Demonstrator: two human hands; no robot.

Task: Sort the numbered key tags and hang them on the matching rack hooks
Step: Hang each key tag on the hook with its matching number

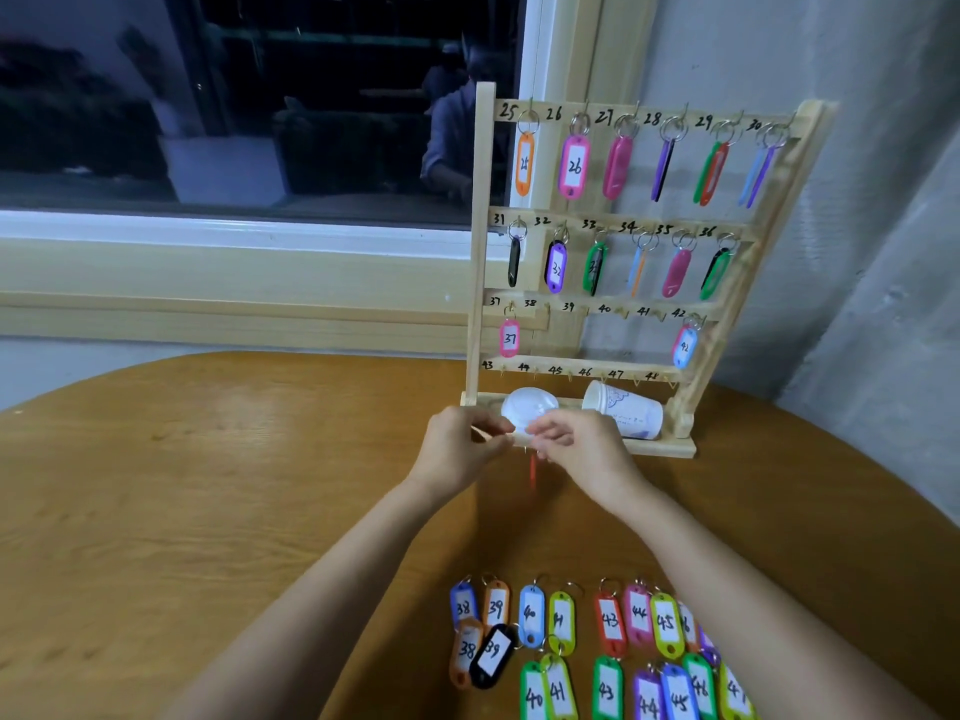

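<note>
A wooden key rack [479, 252] with hooks numbered 25 to 48 stands at the table's far side. Tags hang on hooks 25 to 36, a pink tag 37 [509, 337] and a blue tag 42 [684, 347] hang lower down. My left hand [457, 449] and my right hand [576, 449] meet in front of the rack's base, both pinching the top of a red tag [533, 472] that hangs down edge-on between them; its number is hidden. Several loose tags numbered 38 to 47 [608, 646] lie in rows near the table's front edge.
The round wooden table [208, 511] fills the foreground. A white paper cup [623, 407] lies on its side and a clear plastic lid [527, 405] rests on the rack's base. A window and a grey wall stand behind the rack.
</note>
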